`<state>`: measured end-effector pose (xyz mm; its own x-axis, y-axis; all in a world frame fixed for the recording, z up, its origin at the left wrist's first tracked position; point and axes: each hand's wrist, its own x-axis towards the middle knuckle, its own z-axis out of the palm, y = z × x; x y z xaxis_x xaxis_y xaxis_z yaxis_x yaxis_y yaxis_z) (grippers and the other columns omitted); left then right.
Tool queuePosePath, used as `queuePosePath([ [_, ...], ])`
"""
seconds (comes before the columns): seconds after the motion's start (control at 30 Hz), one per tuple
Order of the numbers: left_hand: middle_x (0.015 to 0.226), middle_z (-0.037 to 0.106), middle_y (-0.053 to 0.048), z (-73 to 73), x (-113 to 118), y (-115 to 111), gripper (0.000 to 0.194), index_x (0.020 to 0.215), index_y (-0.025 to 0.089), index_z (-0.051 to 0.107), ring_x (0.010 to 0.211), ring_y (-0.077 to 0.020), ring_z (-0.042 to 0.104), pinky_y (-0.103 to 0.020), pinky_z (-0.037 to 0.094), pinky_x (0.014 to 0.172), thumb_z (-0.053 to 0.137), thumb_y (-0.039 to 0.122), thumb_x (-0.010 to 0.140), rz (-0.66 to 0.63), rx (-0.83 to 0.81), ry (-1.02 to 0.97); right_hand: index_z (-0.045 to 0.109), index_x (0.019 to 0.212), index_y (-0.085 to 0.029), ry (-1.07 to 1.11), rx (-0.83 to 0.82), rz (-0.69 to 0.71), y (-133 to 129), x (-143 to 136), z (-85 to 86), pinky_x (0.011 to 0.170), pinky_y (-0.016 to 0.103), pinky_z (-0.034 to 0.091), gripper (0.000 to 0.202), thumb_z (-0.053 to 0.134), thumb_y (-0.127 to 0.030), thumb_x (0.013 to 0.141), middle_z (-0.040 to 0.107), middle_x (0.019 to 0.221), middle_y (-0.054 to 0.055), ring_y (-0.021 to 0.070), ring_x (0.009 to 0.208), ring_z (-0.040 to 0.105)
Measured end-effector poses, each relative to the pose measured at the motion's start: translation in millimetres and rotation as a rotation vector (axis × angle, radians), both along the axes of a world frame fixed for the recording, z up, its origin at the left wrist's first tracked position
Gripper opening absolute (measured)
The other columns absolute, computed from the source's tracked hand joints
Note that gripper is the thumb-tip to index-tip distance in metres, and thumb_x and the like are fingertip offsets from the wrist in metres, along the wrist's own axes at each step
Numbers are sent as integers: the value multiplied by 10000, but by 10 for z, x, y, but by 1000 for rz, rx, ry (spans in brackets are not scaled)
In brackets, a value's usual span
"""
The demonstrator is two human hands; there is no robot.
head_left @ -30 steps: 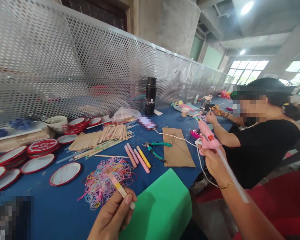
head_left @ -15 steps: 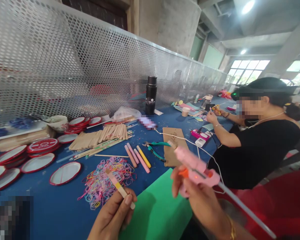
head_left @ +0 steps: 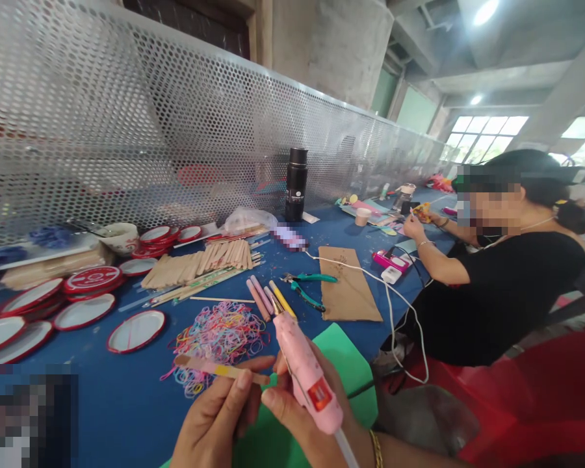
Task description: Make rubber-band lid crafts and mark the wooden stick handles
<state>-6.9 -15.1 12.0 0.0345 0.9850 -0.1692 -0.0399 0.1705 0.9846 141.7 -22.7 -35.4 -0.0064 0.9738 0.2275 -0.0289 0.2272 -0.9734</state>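
Note:
My left hand pinches a flat wooden craft stick between thumb and fingers. The stick lies nearly level, with a pink and a yellow band along it. My right hand is closed around a pink hot glue gun, its nozzle pointing up and away from me. The thumb of that hand sits at the stick's near end, beside a small green bit; whether the fingers pinch it I cannot tell. Green paper lies beneath both hands. A heap of coloured rubber bands is just beyond the stick.
Red-rimmed lids lie at left, near a pile of craft sticks. Coloured glue sticks, cutting pliers and cardboard are ahead. A black bottle stands by the mesh screen. A co-worker sits at right.
My right hand has brought the glue gun left, close to my left hand, and the gun now points more upright. The craft stick has turned from slanting to nearly level.

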Motion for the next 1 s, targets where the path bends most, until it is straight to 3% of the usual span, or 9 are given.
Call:
queuePosePath([
  [0.1,499,487,16,-5,-7,7,572,702,198,802,518,-136,398,-250,435,521,802,752,561,26,1,-33,602,1036,-276,-4,6,-12,4,-75,70,818,387,543,286,762,-370,818,615,964,30,219,872,599],
  [0.23,627,630,-30,-73,-27,20,511,693,213,808,620,-178,489,-272,505,606,841,701,544,-10,-28,-84,592,992,-264,71,21,21,21,-143,190,776,352,556,200,724,-317,851,650,917,15,194,812,631],
  [0.4,812,738,-75,-109,-35,40,511,692,206,795,780,-239,601,-311,556,747,843,694,551,-19,-57,-107,569,975,-246,95,-2,-33,38,-182,158,827,370,548,229,735,-307,829,628,915,11,193,842,636],
  [0.57,630,641,-18,-79,-24,25,454,784,217,793,603,-179,518,-271,498,576,856,627,599,17,-4,-63,553,923,-239,217,-121,23,59,-161,202,748,354,537,338,786,-446,791,586,848,-2,175,764,588],
  [0.73,735,684,-17,-72,-30,23,555,970,237,773,674,-193,584,-255,502,563,879,612,574,94,-33,-175,578,890,-233,340,-191,83,115,-91,333,615,275,479,385,848,-448,721,562,765,-36,122,646,527],
  [0.83,662,654,-6,-114,-43,43,565,915,221,757,596,-160,538,-231,472,512,844,674,589,142,-6,-177,601,962,-227,361,-246,80,122,-60,354,559,252,459,435,874,-416,681,595,759,-43,112,602,536],
  [1.0,646,648,-4,-193,-84,51,526,863,214,749,594,-155,553,-216,483,505,819,681,631,160,13,-134,574,909,-214,397,-308,113,123,-39,322,522,229,440,476,905,-383,611,591,747,-56,92,564,529],
])
